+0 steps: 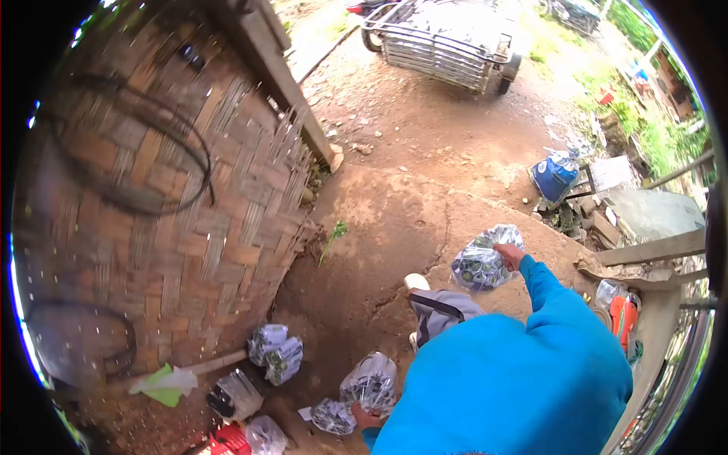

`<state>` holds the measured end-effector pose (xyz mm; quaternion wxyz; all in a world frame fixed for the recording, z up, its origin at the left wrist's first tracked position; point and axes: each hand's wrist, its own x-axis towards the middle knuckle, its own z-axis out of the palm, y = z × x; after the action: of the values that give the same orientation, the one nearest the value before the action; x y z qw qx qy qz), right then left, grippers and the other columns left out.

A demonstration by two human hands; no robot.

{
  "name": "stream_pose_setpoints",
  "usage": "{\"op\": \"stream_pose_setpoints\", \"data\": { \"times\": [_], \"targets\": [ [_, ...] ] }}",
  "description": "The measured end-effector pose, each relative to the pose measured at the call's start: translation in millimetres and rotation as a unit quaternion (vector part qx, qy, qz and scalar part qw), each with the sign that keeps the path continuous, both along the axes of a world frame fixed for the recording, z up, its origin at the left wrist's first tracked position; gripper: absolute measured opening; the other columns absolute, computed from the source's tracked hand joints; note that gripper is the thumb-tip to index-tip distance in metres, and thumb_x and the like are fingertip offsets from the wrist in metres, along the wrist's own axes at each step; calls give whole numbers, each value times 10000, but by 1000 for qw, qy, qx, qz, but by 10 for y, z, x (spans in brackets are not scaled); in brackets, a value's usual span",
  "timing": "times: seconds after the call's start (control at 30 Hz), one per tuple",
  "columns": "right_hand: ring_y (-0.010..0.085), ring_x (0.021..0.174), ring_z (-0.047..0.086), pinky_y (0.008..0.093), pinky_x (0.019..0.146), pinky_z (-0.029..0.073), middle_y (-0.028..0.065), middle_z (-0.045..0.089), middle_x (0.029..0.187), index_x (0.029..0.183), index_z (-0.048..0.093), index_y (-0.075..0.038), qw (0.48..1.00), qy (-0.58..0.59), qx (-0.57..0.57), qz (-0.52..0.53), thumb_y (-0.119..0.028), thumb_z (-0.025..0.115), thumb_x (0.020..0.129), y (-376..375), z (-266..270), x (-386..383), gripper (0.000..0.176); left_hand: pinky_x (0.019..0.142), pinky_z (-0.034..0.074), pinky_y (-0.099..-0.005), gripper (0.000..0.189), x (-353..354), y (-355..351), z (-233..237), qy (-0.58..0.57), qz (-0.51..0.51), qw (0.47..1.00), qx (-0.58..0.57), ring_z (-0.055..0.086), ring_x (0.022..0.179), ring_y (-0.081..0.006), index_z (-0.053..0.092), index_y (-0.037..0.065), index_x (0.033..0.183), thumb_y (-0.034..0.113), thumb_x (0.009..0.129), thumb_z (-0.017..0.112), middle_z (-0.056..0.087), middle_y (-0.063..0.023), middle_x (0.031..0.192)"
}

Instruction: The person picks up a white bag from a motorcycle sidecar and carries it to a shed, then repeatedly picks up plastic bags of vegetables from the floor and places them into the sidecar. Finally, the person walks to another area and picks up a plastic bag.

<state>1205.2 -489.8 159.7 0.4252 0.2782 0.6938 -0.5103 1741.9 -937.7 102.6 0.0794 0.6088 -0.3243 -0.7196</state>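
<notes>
My right hand (511, 257), at the end of a blue sleeve, grips the gathered edge of a clear plastic bag (481, 262) with dark green and pale contents. The bag hangs low over the dirt ground, beyond my grey trouser leg. Near the bottom my left hand (367, 418) is closed at the edge of a filled clear bag (370, 381). Beside that hand lies a smaller clear bag (332, 416). Farther left, another filled clear bag (276, 353) rests on the ground by the woven wall.
A woven bamboo wall (174, 197) and a wooden post (284, 80) stand left. A metal-framed cart (447, 57) is ahead. At the right are a blue sack (556, 177), boards and an orange item (623, 318). More plastic bags (265, 436) lie at lower left.
</notes>
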Motion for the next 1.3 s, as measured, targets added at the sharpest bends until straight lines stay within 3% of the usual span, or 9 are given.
{"op": "stream_pose_setpoints", "data": {
  "times": [0.23,0.4,0.43,0.5,0.57,0.7,0.83,1.17,1.3],
  "targets": [
    [110,453,263,269,400,176,-23,268,590,754,383,-193,923,-80,-29,-376,-510,540,840,1387,-842,-15,364,539,406,-364,435,-2356,30,-462,-109,-373,866,-314,486,730,-212,468,117,1049,242,706,706,508,-76,897],
    [98,454,267,254,407,193,-38,236,589,820,368,-239,824,-49,-82,-559,-493,529,857,2038,-943,-241,303,610,459,-430,539,-4177,391,-668,-85,-572,634,-513,537,840,-260,462,75,1090,180,657,765,517,-98,946],
    [98,454,267,254,407,193,-38,236,589,820,368,-239,818,-49,-80,-567,-493,529,857,2078,-798,-339,303,624,469,-444,560,-4495,445,-710,-43,-572,640,-512,547,862,-269,461,67,1098,167,647,777,519,-103,955],
    [93,449,291,263,396,217,-41,251,569,836,413,-243,773,-18,-93,-628,-479,523,858,2232,-547,-577,261,662,469,-437,442,-5195,596,-857,39,-449,867,-214,527,848,-263,470,74,1072,155,711,712,519,-108,942],
    [82,421,289,247,372,221,-51,322,553,832,481,-233,753,18,-132,-644,-466,527,848,2393,-489,-724,238,567,455,-366,366,-6089,682,-900,-43,-135,975,173,517,714,-235,456,96,1054,249,768,625,508,-117,954],
    [65,366,254,212,327,184,-69,415,538,809,556,-208,695,34,-117,-708,-431,529,838,2678,-422,-1132,227,443,331,-270,394,-7836,1807,-295,104,-399,866,-284,406,522,-187,489,109,934,456,748,479,466,-61,698],
    [74,350,252,222,328,185,-63,411,516,836,574,-185,671,43,-130,-729,-458,508,839,2966,125,-1929,281,380,248,-265,357,-9813,2366,100,-65,-186,955,222,308,428,-136,515,103,941,412,767,472,397,-20,608],
    [74,333,216,228,311,205,-39,484,567,991,552,-72,631,162,-162,-741,-540,439,857,4519,1090,-3789,500,376,184,-224,484,-12804,4612,2300,240,-365,883,170,221,417,-94,468,50,1142,404,814,432,536,-25,789],
    [73,343,229,230,316,203,-28,436,578,1072,512,-24,629,233,-188,-717,-547,427,866,5573,1295,-4714,568,390,118,-263,415,-13807,5473,2459,350,-347,866,86,182,431,-112,499,79,765,491,818,483,284,-4,530]
  ]
}}
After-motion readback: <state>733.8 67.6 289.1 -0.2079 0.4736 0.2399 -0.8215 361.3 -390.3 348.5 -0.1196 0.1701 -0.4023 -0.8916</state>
